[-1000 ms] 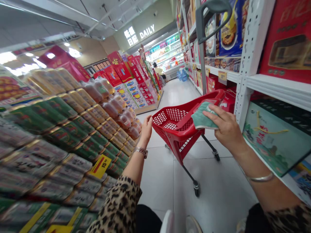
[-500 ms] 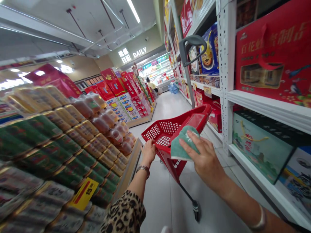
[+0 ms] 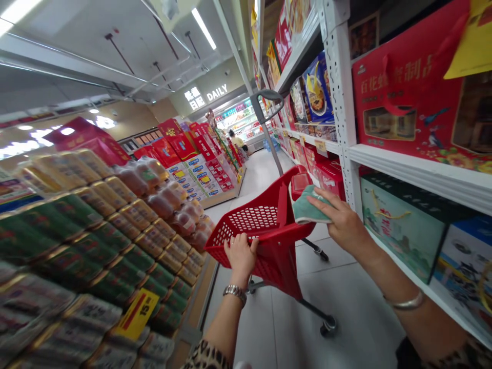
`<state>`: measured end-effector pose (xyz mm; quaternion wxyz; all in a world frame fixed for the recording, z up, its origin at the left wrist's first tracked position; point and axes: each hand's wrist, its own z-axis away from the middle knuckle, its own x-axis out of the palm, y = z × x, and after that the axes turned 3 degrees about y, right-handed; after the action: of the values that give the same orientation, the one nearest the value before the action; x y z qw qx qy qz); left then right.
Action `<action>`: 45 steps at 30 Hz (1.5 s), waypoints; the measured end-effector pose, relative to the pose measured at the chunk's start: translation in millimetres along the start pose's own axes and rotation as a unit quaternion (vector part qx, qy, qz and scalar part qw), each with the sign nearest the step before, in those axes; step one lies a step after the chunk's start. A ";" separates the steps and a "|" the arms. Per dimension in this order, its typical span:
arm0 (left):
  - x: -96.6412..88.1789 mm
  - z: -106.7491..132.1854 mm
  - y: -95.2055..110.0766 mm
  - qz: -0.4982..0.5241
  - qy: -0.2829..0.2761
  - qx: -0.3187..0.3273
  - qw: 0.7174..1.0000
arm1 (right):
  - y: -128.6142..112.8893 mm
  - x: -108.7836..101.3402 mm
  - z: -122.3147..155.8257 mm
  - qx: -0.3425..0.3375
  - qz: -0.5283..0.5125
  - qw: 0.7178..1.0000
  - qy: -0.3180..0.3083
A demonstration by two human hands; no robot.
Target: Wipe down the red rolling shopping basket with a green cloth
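A red plastic shopping cart (image 3: 255, 223) with a mesh basket stands in front of me on small wheels. My left hand (image 3: 241, 256) is curled over the basket's near rim. My right hand (image 3: 340, 218) presses a folded teal cloth (image 3: 309, 207) against the cart's far rim, beside the red upper corner of the basket. A long grey cart handle (image 3: 268, 100) rises beyond the basket toward the shelves. The basket holds nothing that I can see.
Shrink-wrapped green and gold cans (image 3: 103, 246) are stacked to the left, with a yellow price tag (image 3: 137, 313). White metal shelves (image 3: 418, 171) of boxed goods stand right. A tiled aisle (image 3: 261, 174) leads to a distant person (image 3: 234, 138) near lit refrigerated cases.
My left hand, off the cart a second ago, has closed on the basket rim. The basket has swung left, and my right hand has moved the cloth along the far rim.
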<state>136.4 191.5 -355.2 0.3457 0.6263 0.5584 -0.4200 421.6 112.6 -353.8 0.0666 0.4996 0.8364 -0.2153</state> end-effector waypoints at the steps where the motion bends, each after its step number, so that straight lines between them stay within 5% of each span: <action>1: -0.8 4.2 7.7 -0.004 0.008 0.004 1.000 | 2.2 -3.2 -0.9 -0.001 0.008 1.000 0.000; 7: -4.5 28.5 34.8 0.099 -0.045 0.032 0.993 | -14.6 -2.9 3.6 -0.062 0.104 0.992 -0.031; 10: -11.8 46.6 8.6 0.108 -0.014 0.065 0.992 | -16.5 6.7 9.6 -0.052 0.140 0.988 -0.040; 14: -16.7 82.0 -42.7 -0.008 -0.040 -0.033 0.999 | 1.5 18.2 11.0 -0.005 0.152 0.988 -0.036; 18: -10.7 116.6 -52.4 -0.004 -0.057 0.005 0.998 | 5.3 34.7 9.3 -0.004 0.123 0.991 -0.045; 24: -4.4 130.0 -32.6 -0.002 0.044 0.078 0.996 | -79.0 82.1 52.7 -0.100 0.033 0.990 -0.091; 28: -5.7 122.9 -32.9 0.027 0.014 0.068 0.997 | -132.1 106.0 95.6 -0.132 0.008 0.988 -0.074; 33: -11.0 119.4 -45.3 0.126 -0.096 0.068 0.985 | -112.3 105.4 88.3 -0.144 0.013 0.985 -0.095; 37: -11.0 112.1 -78.9 0.145 -0.101 -0.023 0.984 | -72.9 95.4 60.4 -0.094 0.048 0.985 -0.137; 40: -5.4 102.4 -109.9 0.079 -0.023 -0.147 0.986 | -54.7 93.8 49.4 -0.064 0.063 0.985 -0.146; 43: 6.3 95.1 -133.1 0.012 0.023 -0.258 0.966 | -51.4 96.7 49.1 -0.063 0.056 0.986 -0.145; 45: 17.2 92.2 -142.8 0.013 -0.015 -0.299 0.954 | -59.7 97.8 54.0 -0.069 0.031 0.985 -0.155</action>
<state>-17.4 135.0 -403.3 0.5315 0.4949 0.6447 -0.2386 316.3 144.2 -416.7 0.2367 0.4804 0.8126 -0.2299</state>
